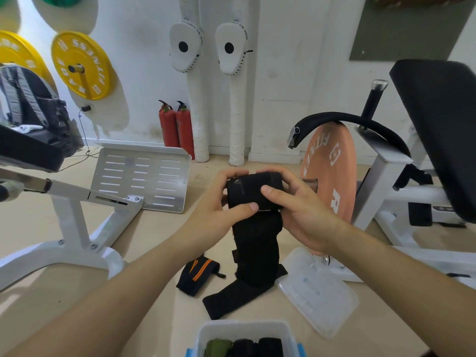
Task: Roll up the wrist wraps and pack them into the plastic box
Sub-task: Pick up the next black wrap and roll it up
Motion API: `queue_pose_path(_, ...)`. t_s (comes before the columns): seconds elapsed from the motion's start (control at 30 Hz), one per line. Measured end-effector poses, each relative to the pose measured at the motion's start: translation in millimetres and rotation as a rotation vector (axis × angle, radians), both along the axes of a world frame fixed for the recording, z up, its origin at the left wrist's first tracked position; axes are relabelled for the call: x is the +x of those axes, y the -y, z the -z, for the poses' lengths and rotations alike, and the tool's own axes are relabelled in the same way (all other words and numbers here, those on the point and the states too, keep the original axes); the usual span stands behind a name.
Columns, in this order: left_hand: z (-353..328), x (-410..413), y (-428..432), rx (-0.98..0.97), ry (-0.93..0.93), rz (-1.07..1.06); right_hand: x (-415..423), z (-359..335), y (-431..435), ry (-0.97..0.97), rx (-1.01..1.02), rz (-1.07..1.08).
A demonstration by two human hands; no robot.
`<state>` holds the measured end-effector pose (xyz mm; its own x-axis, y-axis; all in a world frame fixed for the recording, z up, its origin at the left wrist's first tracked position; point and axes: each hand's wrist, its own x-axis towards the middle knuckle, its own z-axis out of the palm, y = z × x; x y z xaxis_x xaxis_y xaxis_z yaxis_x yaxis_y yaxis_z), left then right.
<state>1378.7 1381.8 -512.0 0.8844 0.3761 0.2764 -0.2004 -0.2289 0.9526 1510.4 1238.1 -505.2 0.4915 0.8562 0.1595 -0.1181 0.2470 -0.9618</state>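
**Desk:** What does the head camera give you?

**Me:** Both my hands are raised in front of me, close together. My left hand (226, 204) and my right hand (296, 210) are each curled round the rolled upper part of a black wrist wrap (257, 191). There is one hand at either end of the roll, with the thumbs pressed on its near face

**Desk:** Is it rolled all the way?

**Me:** No. A loose tail hangs from the roll down to the floor (144, 243), and its end lies flat there. It sits between a striped wrist wrap (197, 275) just to its left and a clear lid (319, 292) just to its right. The striped one is black with orange lines and lies loose. I cannot tell whether it touches the tail

**Desk:** And the box?

**Me:** The plastic box (244, 324) stands open on the floor nearest to me, cut off by the bottom of the view. Inside I see a green roll (217, 347) at the left and black rolls (269, 347) packed beside it

**Desk:** Anything behind?

**Me:** A pink weight plate (332, 176) stands upright just behind my right hand, toward the floor's far edge by the wall
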Motion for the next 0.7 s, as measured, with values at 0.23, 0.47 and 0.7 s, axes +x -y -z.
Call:
queue_pose_path(0.23,-5.4,0.5,0.0,-0.131,0.024,-0.058,-1.7,-4.5,1.8,0.060,-0.034,0.004)
queue_pose_path(0.47,-2.2,1.4,-12.4,0.086,0.126,-0.194,-2.0,-10.1,2.6,0.041,-0.216,-0.051)
queue_pose_path(0.7,7.9,5.0,-9.0,0.321,0.162,-0.139,-1.7,-3.3,-0.9,-0.043,-0.148,-0.012)
